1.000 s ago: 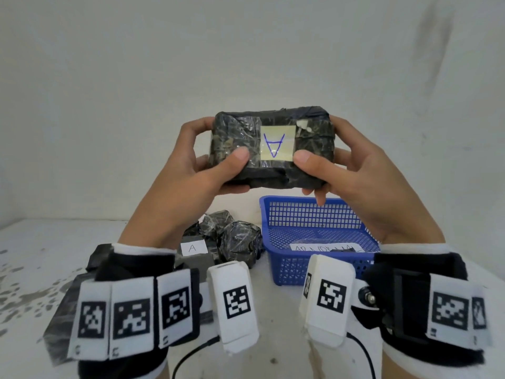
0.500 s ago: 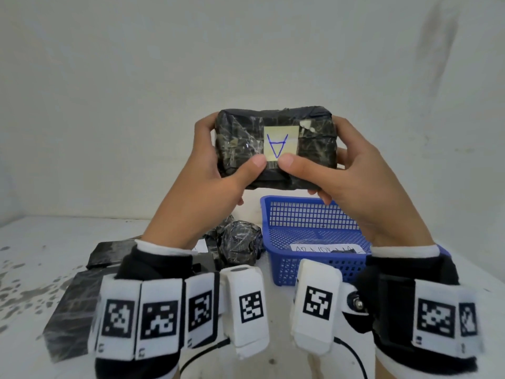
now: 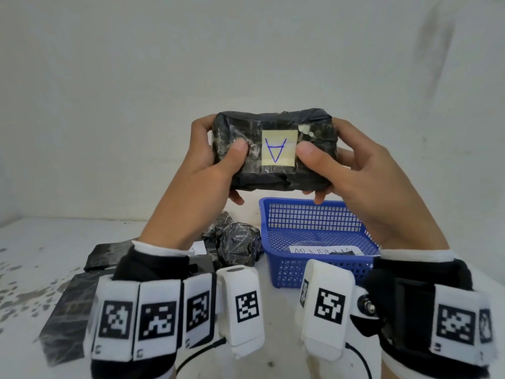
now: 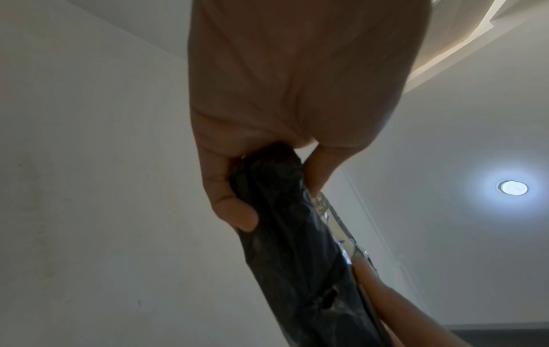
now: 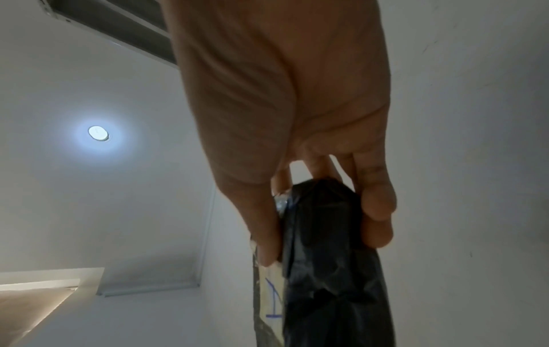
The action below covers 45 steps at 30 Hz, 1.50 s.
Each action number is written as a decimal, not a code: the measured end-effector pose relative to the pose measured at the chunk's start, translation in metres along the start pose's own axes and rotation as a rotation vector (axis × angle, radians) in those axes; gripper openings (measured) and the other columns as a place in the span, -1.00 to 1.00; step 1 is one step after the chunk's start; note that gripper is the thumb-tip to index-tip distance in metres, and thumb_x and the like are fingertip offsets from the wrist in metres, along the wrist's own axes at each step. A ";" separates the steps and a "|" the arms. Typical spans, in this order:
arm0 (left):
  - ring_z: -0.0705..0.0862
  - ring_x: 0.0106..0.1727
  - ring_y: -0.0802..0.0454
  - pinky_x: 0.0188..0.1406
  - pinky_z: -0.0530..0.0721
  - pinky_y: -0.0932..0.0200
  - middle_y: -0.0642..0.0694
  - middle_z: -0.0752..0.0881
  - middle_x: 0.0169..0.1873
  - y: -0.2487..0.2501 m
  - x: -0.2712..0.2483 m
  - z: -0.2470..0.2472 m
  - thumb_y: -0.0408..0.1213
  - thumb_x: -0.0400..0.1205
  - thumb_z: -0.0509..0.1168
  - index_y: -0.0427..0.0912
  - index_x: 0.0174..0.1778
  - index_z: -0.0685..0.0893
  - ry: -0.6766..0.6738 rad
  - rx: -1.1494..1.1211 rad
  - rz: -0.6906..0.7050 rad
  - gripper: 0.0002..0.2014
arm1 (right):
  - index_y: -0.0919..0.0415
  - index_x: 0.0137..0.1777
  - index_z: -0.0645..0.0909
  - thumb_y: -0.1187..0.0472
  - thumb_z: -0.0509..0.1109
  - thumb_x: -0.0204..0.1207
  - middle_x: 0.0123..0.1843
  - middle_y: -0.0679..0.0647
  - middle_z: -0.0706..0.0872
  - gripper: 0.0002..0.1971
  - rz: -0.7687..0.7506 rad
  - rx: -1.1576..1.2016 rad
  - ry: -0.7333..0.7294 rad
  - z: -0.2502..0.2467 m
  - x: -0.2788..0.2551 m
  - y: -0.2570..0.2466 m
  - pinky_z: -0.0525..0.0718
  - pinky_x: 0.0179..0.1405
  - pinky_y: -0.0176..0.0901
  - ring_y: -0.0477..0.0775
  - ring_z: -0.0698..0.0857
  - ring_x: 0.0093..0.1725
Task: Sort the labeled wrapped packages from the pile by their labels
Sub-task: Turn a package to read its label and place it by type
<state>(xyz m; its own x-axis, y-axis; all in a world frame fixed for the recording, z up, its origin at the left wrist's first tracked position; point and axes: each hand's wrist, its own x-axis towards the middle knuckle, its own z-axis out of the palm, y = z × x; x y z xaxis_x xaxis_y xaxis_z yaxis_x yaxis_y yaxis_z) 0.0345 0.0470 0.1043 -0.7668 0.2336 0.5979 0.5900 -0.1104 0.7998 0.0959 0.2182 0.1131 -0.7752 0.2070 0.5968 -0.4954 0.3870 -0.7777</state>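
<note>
Gripping black wrapped package at both ends, left hand and right hand; yellow label reads upside-down A; basket label partly hidden.

Bare white tabletop is lying open at six o'clock. A blue plastic mesh basket is blocking four o'clock, and black-wrapped crumpled packages are crowding eight o'clock.

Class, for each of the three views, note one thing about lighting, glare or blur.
Head view: even light, package label sharp, wrist markers at the frame bottom slightly blurred. Left wrist view: ceiling lamp flares, left hand dim. Right wrist view: lamp glows with a halo, right hand backlit.
</note>
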 end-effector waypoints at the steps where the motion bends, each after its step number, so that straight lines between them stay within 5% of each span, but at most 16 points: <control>1: 0.73 -0.24 -0.01 -0.31 0.69 -0.03 -0.02 0.77 -0.18 0.000 0.000 -0.001 -0.20 0.75 0.17 0.05 0.24 0.38 0.006 -0.005 -0.005 -0.82 | -0.17 0.33 0.66 -0.18 0.47 0.39 0.00 0.08 0.87 -0.52 -0.001 -0.001 -0.006 0.000 0.000 0.000 0.71 -0.34 -0.08 0.08 0.83 -0.23; 4: 0.74 -0.33 0.06 -0.36 0.72 -0.01 0.07 0.75 -0.31 0.001 0.000 -0.003 -0.17 0.75 0.15 0.02 0.14 0.41 0.020 -0.053 -0.013 -0.92 | -0.19 0.29 0.67 -0.22 0.43 0.33 0.00 0.10 0.88 -0.50 0.003 0.017 -0.021 0.000 0.000 -0.001 0.73 -0.28 0.01 0.14 0.86 -0.11; 7: 0.75 -0.32 0.09 -0.41 0.75 -0.02 0.01 0.73 -0.23 0.004 -0.002 -0.003 -0.17 0.74 0.17 -0.01 0.06 0.43 0.012 -0.094 -0.025 -0.95 | -0.15 0.26 0.69 -0.22 0.42 0.32 -0.02 0.10 0.88 -0.52 0.002 0.049 -0.026 0.002 0.000 -0.001 0.72 -0.22 -0.01 0.15 0.86 -0.01; 19: 0.73 -0.33 0.15 -0.56 0.64 0.14 0.07 0.75 -0.20 0.005 -0.003 0.009 0.11 0.51 0.39 0.01 0.12 0.46 0.117 0.091 0.015 -0.60 | -0.13 0.06 0.72 -0.28 0.46 0.30 -0.18 0.02 0.87 -0.61 0.006 0.012 0.027 0.006 -0.002 -0.007 0.71 -0.39 -0.10 0.02 0.84 -0.21; 21: 0.74 -0.33 0.19 -0.48 0.72 0.14 0.12 0.74 -0.21 0.007 -0.005 0.010 0.25 0.47 0.29 0.02 0.18 0.39 0.102 0.140 -0.023 -0.49 | -0.13 0.06 0.71 -0.19 0.53 0.37 -0.15 0.06 0.87 -0.69 -0.003 0.000 0.032 0.006 -0.002 -0.006 0.74 -0.37 -0.17 0.04 0.85 -0.20; 24: 0.78 -0.21 0.13 -0.29 0.79 0.07 0.14 0.71 -0.08 0.008 -0.007 0.008 0.48 0.37 -0.12 0.06 0.27 0.41 -0.027 0.285 -0.152 -0.27 | -0.11 0.05 0.72 0.02 0.59 0.38 -0.04 0.14 0.86 -0.75 -0.056 0.055 0.025 0.002 -0.002 -0.004 0.76 -0.17 -0.29 0.02 0.86 -0.11; 27: 0.83 -0.25 -0.03 -0.50 0.66 0.08 0.05 0.75 -0.02 0.009 -0.004 0.007 0.28 0.66 -0.06 0.06 0.26 0.54 -0.056 0.143 -0.189 -0.50 | -0.21 0.32 0.66 0.05 0.57 0.39 0.12 -0.05 0.84 -0.53 -0.113 0.059 0.018 -0.001 -0.001 -0.001 0.75 0.02 -0.33 -0.19 0.82 0.06; 29: 0.81 -0.16 -0.08 -0.40 0.71 0.02 0.00 0.73 -0.08 0.009 -0.002 0.005 0.01 0.71 0.15 -0.06 0.16 0.57 0.042 -0.038 -0.166 -0.74 | -0.35 0.51 0.49 -0.10 0.52 0.36 0.23 -0.23 0.78 -0.34 -0.089 0.022 -0.018 -0.001 0.000 0.000 0.80 0.07 -0.20 -0.30 0.77 0.16; 31: 0.79 -0.09 -0.01 -0.18 0.78 -0.05 0.08 0.75 -0.17 0.008 -0.001 0.002 -0.18 0.67 0.25 -0.07 0.07 0.58 0.081 -0.129 -0.124 -0.89 | -0.38 0.56 0.43 -0.25 0.46 0.27 0.25 -0.22 0.77 -0.23 -0.041 0.005 -0.060 0.000 -0.001 0.001 0.83 -0.04 -0.02 -0.18 0.83 0.07; 35: 0.79 -0.07 0.16 0.14 0.74 -0.02 0.14 0.79 -0.19 0.004 0.002 -0.001 -0.23 0.62 0.34 -0.05 0.06 0.59 0.039 -0.193 -0.086 -0.87 | -0.22 0.49 0.57 -0.09 0.47 0.35 0.17 -0.03 0.81 -0.37 -0.061 0.087 -0.048 -0.001 -0.001 0.001 0.77 -0.11 -0.11 0.07 0.85 -0.15; 38: 0.77 -0.07 0.24 0.19 0.72 0.02 0.15 0.77 -0.17 0.006 0.002 0.000 -0.18 0.53 0.36 -0.03 0.05 0.57 0.023 -0.194 -0.077 -0.80 | -0.23 0.48 0.57 -0.04 0.47 0.43 0.14 -0.08 0.80 -0.44 -0.078 0.092 -0.031 0.001 0.000 0.001 0.79 -0.01 -0.18 -0.02 0.82 0.01; 41: 0.78 -0.04 0.09 0.14 0.74 -0.05 0.10 0.75 -0.12 0.009 -0.001 0.001 -0.11 0.69 0.26 -0.04 0.14 0.55 0.021 -0.147 -0.071 -0.84 | -0.16 0.37 0.65 0.15 0.45 0.62 0.13 0.06 0.78 -0.65 -0.076 0.091 -0.024 0.002 0.002 0.002 0.80 0.00 -0.15 0.08 0.80 0.04; 45: 0.80 -0.07 -0.19 -0.12 0.77 -0.08 -0.02 0.76 -0.14 0.011 -0.002 -0.003 -0.21 0.72 0.17 -0.04 0.10 0.58 0.038 -0.128 -0.063 -0.88 | -0.15 0.33 0.63 0.12 0.44 0.62 0.05 0.10 0.83 -0.69 -0.068 0.090 -0.001 0.001 0.002 0.000 0.81 -0.07 -0.08 0.02 0.82 -0.11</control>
<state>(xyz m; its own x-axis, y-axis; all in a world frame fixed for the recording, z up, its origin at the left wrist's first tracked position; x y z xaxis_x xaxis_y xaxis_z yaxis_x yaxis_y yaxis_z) 0.0419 0.0422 0.1124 -0.8117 0.2072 0.5461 0.5054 -0.2198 0.8344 0.0935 0.2179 0.1138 -0.7390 0.1817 0.6488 -0.5802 0.3180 -0.7499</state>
